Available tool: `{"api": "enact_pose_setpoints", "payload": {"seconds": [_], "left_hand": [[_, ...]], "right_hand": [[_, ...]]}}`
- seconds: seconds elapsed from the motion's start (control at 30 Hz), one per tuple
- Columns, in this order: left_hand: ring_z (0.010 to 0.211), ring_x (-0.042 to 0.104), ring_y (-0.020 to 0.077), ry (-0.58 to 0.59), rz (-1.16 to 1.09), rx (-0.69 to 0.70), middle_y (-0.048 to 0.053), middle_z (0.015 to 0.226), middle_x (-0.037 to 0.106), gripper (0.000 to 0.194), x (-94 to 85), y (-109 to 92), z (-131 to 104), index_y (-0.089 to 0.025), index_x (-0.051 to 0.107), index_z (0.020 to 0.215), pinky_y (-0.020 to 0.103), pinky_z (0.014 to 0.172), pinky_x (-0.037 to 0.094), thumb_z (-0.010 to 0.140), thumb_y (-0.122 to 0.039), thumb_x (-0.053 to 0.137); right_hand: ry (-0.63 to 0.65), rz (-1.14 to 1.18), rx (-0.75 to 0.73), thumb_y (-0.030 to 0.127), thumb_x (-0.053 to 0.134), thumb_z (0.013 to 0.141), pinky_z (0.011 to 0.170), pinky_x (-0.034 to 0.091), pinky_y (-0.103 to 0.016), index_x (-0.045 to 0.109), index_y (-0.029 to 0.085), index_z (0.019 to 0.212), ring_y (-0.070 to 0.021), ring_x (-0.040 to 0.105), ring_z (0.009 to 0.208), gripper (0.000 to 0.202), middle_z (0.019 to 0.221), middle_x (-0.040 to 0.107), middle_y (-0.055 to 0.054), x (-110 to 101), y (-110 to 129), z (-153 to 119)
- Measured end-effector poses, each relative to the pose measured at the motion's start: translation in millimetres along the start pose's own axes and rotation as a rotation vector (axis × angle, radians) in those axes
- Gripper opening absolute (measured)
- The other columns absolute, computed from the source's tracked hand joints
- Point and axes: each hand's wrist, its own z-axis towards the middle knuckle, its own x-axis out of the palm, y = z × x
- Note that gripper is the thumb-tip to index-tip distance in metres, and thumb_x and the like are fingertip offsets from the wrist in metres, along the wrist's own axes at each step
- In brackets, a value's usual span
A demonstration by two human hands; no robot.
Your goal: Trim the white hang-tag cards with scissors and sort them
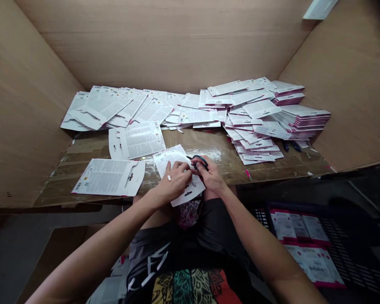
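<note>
A white printed card envelope with a hang hole lies at the table's front edge. Its lower flap reaches over my lap. My left hand is on the envelope, with its fingers curled and pressed down near the flap. A small white scrap clings to the back of that hand. In my right hand are dark blue-handled scissors, held over the envelope's right side close to my left fingertips. My fingers partly hide the blades and the right thumb area.
Two more envelopes lie to the left. Loose envelopes spread along the back, and stacks rise at the right beside another dark tool. Cardboard walls enclose the table. A dark basket with pink-edged packets stands low right.
</note>
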Motion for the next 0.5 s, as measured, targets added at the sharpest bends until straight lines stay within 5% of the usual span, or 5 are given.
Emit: {"api": "enact_pose_setpoints", "payload": {"seconds": [0.2,0.4,0.5], "left_hand": [[0.111,0.057,0.0381,0.015,0.066,-0.021,0.019,0.115,0.064,0.027,0.2,-10,2,-0.015,0.071,0.112,0.066,0.106,0.046,0.102,-0.013,0.046],[0.109,0.068,0.0218,0.32,-0.638,0.4,0.008,0.127,0.073,0.025,-53.2,-3,-53,-0.026,0.069,0.101,0.036,0.098,0.058,0.112,-0.031,0.047],[0.124,0.069,0.0266,0.14,-0.581,0.124,0.011,0.139,0.07,0.025,-45.8,-14,-77,-0.025,0.068,0.117,0.042,0.103,0.059,0.109,-0.046,0.057]], "right_hand": [[-0.025,-0.188,-0.125,0.063,0.063,0.102,0.092,0.07,-0.04,0.078,0.027,0.111,-0.0256,0.068,0.114,0.04,0.12,0.065,-0.01,1,-2,-1],[-0.021,-0.204,-0.117,0.062,0.06,0.105,0.093,0.07,-0.041,0.078,0.027,0.113,-0.0237,0.069,0.108,0.04,0.125,0.062,-0.01,1,-13,-1],[-0.06,-0.163,-0.099,0.065,0.06,0.104,0.091,0.07,-0.038,0.075,0.028,0.115,-0.0225,0.068,0.109,0.041,0.127,0.062,-0.009,5,-16,1]]}}
